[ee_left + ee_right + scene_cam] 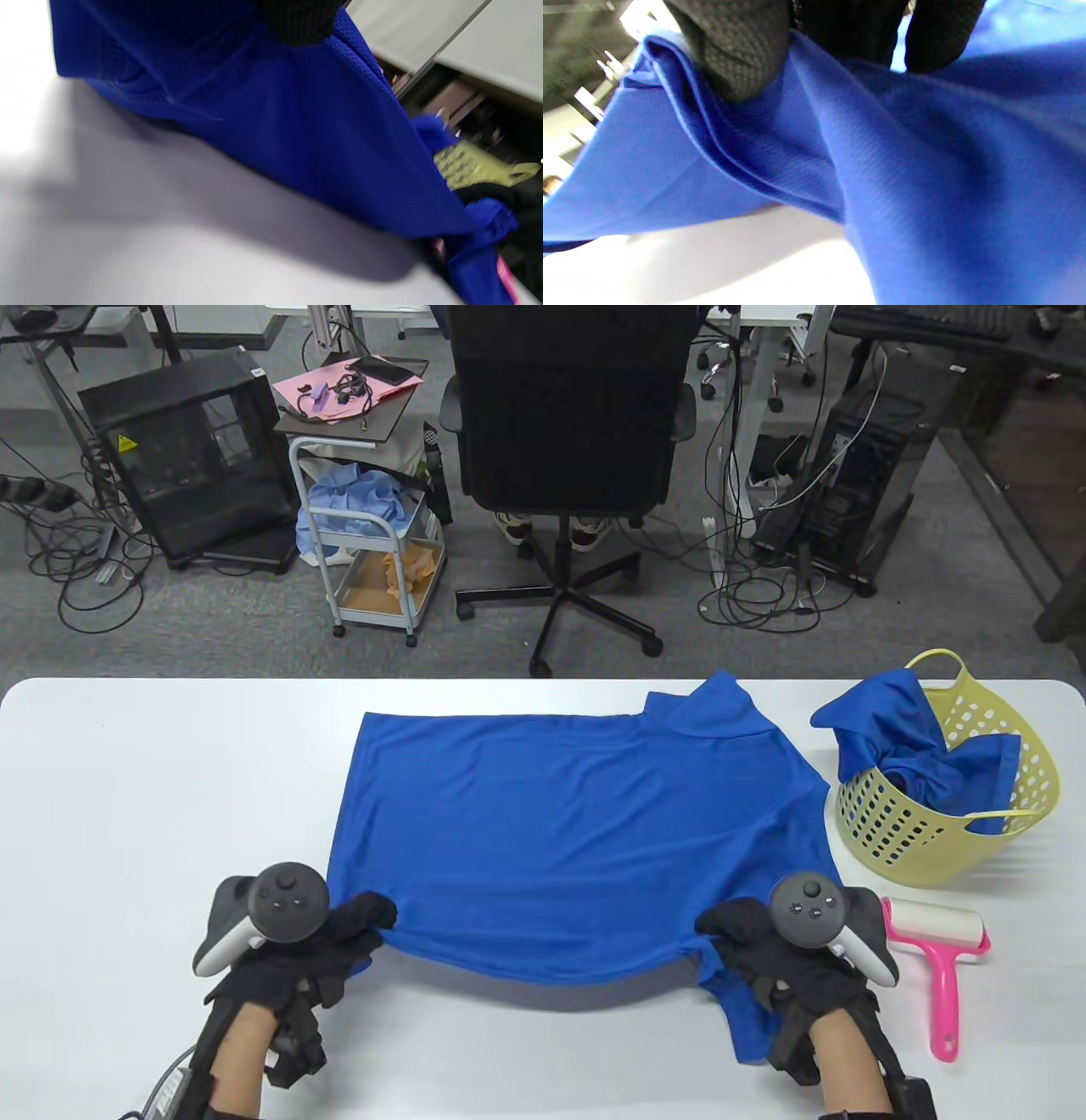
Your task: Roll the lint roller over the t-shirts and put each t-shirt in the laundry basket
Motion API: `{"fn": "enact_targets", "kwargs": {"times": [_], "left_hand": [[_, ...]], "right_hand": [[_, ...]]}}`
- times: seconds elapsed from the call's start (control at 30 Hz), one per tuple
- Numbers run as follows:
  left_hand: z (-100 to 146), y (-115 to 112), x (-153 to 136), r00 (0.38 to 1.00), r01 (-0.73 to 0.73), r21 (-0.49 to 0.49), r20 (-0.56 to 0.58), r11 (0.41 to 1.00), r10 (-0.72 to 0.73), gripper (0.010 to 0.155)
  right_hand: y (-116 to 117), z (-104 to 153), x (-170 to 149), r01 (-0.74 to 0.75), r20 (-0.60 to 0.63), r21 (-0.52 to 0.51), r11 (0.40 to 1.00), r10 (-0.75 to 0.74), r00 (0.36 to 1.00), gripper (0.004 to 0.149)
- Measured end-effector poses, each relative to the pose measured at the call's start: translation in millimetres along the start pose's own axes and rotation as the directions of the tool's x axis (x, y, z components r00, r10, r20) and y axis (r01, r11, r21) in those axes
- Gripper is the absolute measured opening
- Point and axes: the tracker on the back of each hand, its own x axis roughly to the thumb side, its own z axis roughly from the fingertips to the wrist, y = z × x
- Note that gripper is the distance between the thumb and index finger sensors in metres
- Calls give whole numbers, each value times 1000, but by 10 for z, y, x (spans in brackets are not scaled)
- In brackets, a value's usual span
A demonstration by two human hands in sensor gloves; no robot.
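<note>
Table view, nearest edge first: left hand (297,937) pinching the near left corner of the blue t-shirt (568,831), fingers curled tight on the hem. Right hand (776,950) pinching the near right part of the same hem, fingers likewise curled round a fold of cloth, one sleeve hanging down toward the near edge beneath it. Hem between the two hands lifting slightly off the white table (127,814) and casting a shadow under it. Right wrist view confirming the grip: gloved fingers (734,46) pressing into bunched blue fabric. Left wrist view, blurred, showing a dark fingertip (301,21) on the cloth, the shirt raised above the tabletop.

Just right of the right hand, near the right end of the table: pink lint roller (937,963) lying flat, white roll away from the near edge, handle pointing toward it.

Farther back: rest of the t-shirt lying spread flat across the middle of the table, collar end toward the right far side.

At the far right corner: yellow laundry basket (1027,789) standing upright, holding a crumpled second blue t-shirt (908,746) that is spilling over its rim.
</note>
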Motion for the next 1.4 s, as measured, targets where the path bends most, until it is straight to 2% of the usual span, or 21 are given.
{"fn": "enact_targets", "kwargs": {"times": [0.13,0.2,0.33,0.43,0.47,0.5,0.53,0.63,0.77,0.83,0.87,0.93,1.0,1.03,1.07,1.13,1.17,1.23,1.3,1.4], "left_hand": [[-23,444,239,995,-33,125,94,992,22,41],[-33,693,415,985,-67,178,166,982,37,41],[-24,1013,657,947,-182,210,299,961,114,40],[23,1209,811,919,-228,195,366,954,145,40],[39,1256,853,907,-247,163,385,955,169,40],[63,1300,905,894,-267,77,391,961,217,40],[91,1323,935,882,-288,35,398,957,251,40],[167,1490,1060,804,-365,-41,489,930,337,40],[238,1825,1247,703,-436,-88,587,896,401,40],[264,2041,1311,680,-453,-68,619,889,394,40],[262,2193,1311,684,-474,-20,620,880,383,40],[181,2391,1254,721,-493,67,589,867,365,39],[-14,2514,1116,827,-436,159,458,886,325,39],[-107,2532,1053,870,-395,204,396,896,293,38],[-247,2531,955,918,-330,251,308,910,248,38],[-442,2476,801,958,-260,328,203,908,201,38],[-517,2424,749,963,-254,367,187,895,196,39],[-644,2299,663,986,-163,503,107,849,126,47],[-707,2185,555,999,-6,589,-26,808,26,58],[-772,1869,388,998,-13,456,-53,890,41,63]], "right_hand": [[-374,-156,340,104,89,-40,994,-100,991,39],[-568,-261,550,176,163,-25,984,-170,972,39],[-811,-393,877,214,262,-20,977,-202,944,39],[-919,-448,1069,259,339,55,964,-262,904,40],[-948,-455,1136,295,361,107,950,-313,878,40],[-981,-453,1213,332,390,172,927,-374,842,40],[-1004,-446,1266,349,409,213,912,-408,816,40],[-1161,-393,1517,384,483,346,856,-513,710,39],[-1500,-338,1765,462,551,434,774,-633,543,40],[-1708,-341,1833,503,563,452,736,-673,479,40],[-1850,-375,1831,531,572,418,737,-668,476,40],[-2037,-485,1754,561,573,299,772,-615,542,39],[-2217,-714,1536,529,482,46,847,-483,731,39],[-2248,-783,1473,499,442,-25,866,-438,783,38],[-2278,-899,1372,421,352,-142,896,-352,867,38],[-2261,-1093,1291,236,194,-331,914,-179,964,39],[-2231,-1170,1280,102,112,-402,910,-62,992,39],[-2124,-1275,1292,-144,-62,-526,839,131,989,45],[-1985,-1301,1334,-239,-124,-553,798,205,971,50],[-1703,-1198,1368,-219,-49,-530,819,228,972,49]]}}
